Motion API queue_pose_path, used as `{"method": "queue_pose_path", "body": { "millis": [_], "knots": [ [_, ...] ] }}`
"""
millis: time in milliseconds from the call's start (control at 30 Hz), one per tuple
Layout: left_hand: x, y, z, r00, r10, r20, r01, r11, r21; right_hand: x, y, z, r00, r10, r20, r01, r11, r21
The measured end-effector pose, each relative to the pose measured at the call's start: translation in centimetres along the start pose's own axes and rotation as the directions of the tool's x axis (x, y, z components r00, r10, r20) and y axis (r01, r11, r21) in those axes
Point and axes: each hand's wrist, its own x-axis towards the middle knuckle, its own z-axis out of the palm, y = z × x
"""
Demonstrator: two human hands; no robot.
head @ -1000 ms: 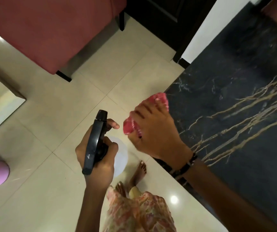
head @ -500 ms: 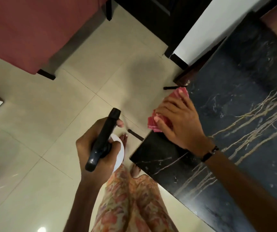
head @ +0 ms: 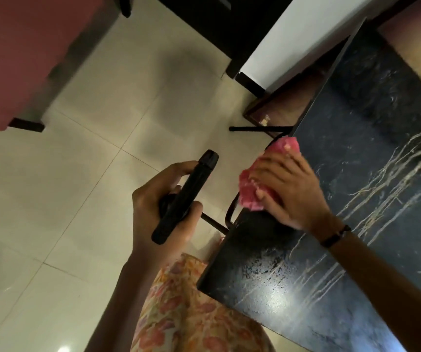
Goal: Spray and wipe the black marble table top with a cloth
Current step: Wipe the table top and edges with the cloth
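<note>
- The worktop (head: 372, 199) is black marble with thin veins of white and pale gold; near its close corner the surface shows fine light speckles.
- The cloth (head: 252, 196) is pink-red, with some small pale spots.
- The spray bottle (head: 186, 199) has a black head, plain with no pattern.
- The wristband (head: 335, 236) on the right arm is black.
- The garment (head: 186, 318) has a floral print, orange and pink flowers on a cream ground.
- The floor (head: 77, 194) is of cream tiles, glossy, with thin grey joint lines.
- The seat (head: 21, 52) at upper left is dull red, on black legs.
- The wall panel (head: 298, 36) is white.
</note>
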Motion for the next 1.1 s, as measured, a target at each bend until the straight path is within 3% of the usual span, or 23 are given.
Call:
{"method": "queue_pose_path", "body": {
  "millis": [167, 300, 400, 667, 767, 1000, 1100],
  "knots": [
    [2.5, 0.5, 0.4, 0.995, -0.007, 0.097, 0.009, 1.0, -0.022, 1.0, 0.0, -0.7, 0.992, 0.126, -0.028, -0.126, 0.992, -0.005],
    [3.7, 0.2, 0.9, 0.994, 0.024, 0.11, -0.019, 0.999, -0.04, -2.2, -3.7, 0.5, 0.995, -0.02, 0.096, 0.015, 0.999, 0.05],
    [4.5, -0.2, 1.4, 0.993, 0.034, 0.11, -0.029, 0.999, -0.045, -1.5, -1.6, 0.4, 0.987, -0.111, 0.117, 0.112, 0.994, -0.009],
    [6.4, -1.1, 2.9, 0.987, 0.009, 0.159, 0.008, 0.994, -0.108, 5.1, 10.6, -2.0, 0.976, 0.202, -0.075, -0.21, 0.969, -0.128],
    [7.8, -0.6, 3.8, 0.984, 0.05, 0.169, -0.031, 0.993, -0.112, 5.9, 11.2, -2.3, 0.949, 0.283, -0.139, -0.299, 0.947, -0.114],
    [11.1, 1.1, 6.5, 0.971, 0.101, 0.215, -0.088, 0.994, -0.068, 3.7, 7.9, -1.2, 0.991, 0.099, -0.092, -0.106, 0.992, -0.072],
    [11.5, 1.3, 7.4, 0.977, 0.062, 0.206, -0.048, 0.996, -0.075, 5.5, 11.5, -1.8, 0.98, 0.165, -0.109, -0.176, 0.979, -0.099]
  ]
}}
